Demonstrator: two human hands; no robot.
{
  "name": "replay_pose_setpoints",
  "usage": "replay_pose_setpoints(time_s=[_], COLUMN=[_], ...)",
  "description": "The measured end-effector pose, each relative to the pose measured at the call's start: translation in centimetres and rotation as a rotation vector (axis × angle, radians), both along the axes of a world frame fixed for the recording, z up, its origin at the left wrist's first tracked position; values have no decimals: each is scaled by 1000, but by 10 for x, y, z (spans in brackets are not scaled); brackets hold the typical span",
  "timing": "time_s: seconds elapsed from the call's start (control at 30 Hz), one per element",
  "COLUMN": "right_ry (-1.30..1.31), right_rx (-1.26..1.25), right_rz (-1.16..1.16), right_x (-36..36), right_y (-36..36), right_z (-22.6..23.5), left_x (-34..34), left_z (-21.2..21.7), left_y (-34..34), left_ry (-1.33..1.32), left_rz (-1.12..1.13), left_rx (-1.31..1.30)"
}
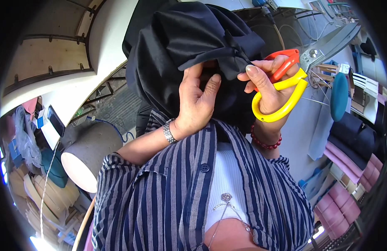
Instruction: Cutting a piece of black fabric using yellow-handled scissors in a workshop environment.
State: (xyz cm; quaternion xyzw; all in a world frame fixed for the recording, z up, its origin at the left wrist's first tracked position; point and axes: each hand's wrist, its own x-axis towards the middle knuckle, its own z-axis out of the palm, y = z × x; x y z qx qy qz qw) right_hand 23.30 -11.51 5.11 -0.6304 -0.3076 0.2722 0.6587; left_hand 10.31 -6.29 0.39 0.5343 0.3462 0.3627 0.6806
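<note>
A large piece of glossy black fabric [176,37] hangs in folds in front of me. My left hand [196,95] is closed on its near edge, with the fingers tucked under the cloth and the thumb in front. My right hand [269,83] pinches the same edge between thumb and fingers, at a small gathered bit of cloth. Hooked over that hand is a pair of scissors [281,109] with one red and one yellow handle. Their wide grey blades point up and to the right, away from the fabric.
On the left, a lamp with a round pale shade opening [81,167] stands by a curved white table edge [102,54]. Pink rolled pieces [336,207] and black folded cloth [354,140] lie at the right. A teal oval piece [339,97] is nearby.
</note>
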Motion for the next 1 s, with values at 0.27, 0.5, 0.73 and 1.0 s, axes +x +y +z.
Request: replay_pose_setpoints(time_s=[0.27,0.5,0.73,1.0], right_ry=[67,59,-3,59], right_rx=[39,-13,-108,-78], right_rz=[5,-1,88,97], right_x=[-1,4,4,6], right_y=[-4,-11,-7,-13], right_z=[4,6,-5,3], left_x=[4,-12,-35,-47], left_z=[-10,29,38,54], left_y=[21,25,41,26], left_ry=[-359,-497,-451,-749], left_rz=[-147,-35,74,-157], left_rx=[-915,-465,-1111,-608])
